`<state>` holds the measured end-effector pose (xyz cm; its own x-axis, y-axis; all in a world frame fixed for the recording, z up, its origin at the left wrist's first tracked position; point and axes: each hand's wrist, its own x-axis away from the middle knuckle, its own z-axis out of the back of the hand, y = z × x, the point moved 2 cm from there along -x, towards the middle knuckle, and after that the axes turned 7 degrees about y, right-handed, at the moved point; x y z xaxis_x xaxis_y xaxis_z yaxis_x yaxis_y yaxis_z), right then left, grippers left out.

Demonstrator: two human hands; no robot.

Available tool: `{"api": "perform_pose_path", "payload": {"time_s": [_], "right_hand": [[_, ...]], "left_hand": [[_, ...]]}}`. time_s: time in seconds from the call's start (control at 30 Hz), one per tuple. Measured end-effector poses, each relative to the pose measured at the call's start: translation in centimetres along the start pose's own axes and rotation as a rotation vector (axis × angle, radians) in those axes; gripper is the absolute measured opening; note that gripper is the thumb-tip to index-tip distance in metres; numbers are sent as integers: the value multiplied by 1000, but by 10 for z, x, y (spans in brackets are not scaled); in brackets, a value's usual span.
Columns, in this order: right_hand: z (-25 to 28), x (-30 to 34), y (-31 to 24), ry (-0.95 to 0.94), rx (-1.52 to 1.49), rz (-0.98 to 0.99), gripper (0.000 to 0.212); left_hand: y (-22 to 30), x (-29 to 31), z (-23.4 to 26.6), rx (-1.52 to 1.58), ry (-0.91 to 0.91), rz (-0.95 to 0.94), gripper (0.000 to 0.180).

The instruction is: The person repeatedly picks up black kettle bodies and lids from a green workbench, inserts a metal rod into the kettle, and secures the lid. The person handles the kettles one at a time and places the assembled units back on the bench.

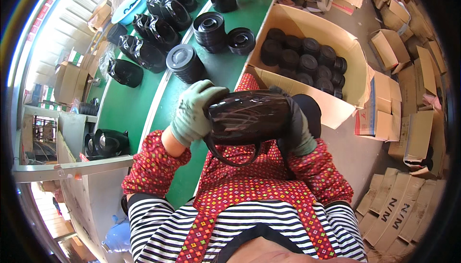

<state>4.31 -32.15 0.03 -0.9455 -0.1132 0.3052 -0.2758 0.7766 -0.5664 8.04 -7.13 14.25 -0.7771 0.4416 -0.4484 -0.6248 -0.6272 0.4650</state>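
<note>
A glossy black jug (252, 119) lies sideways between my hands in front of my body, its looped handle toward me. My left hand (196, 111), in a pale green glove, is closed around the jug's left end. At the other end my right hand (300, 126) grips it, in a glove with a dark palm side; some of its fingers are hidden behind the jug. Just beyond my left hand stands a stack of black round lids (185, 61). Farther back are a taller lid stack (209, 30) and a lower one (241, 39).
Several black jugs (161, 35) stand in rows along the green bench (158, 119). To the right, an open cardboard box (336, 25) holds many black round pieces (307, 63). Other cartons (384, 104) and flattened cardboard (396, 210) crowd the right side. A blue basin (128, 11) sits at far left.
</note>
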Motion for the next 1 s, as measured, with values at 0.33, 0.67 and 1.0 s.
{"api": "perform_pose_path", "payload": {"time_s": [0.33,0.67,1.0], "right_hand": [[11,-52,-43,118,906,264,35],[57,-45,-12,-168,703,504,25],[9,-29,-43,-163,1035,217,17]], "left_hand": [[67,79,-79,140,-304,-453,68],[-138,167,-61,-297,-108,545,123],[-144,144,-64,656,43,1083,70]]}}
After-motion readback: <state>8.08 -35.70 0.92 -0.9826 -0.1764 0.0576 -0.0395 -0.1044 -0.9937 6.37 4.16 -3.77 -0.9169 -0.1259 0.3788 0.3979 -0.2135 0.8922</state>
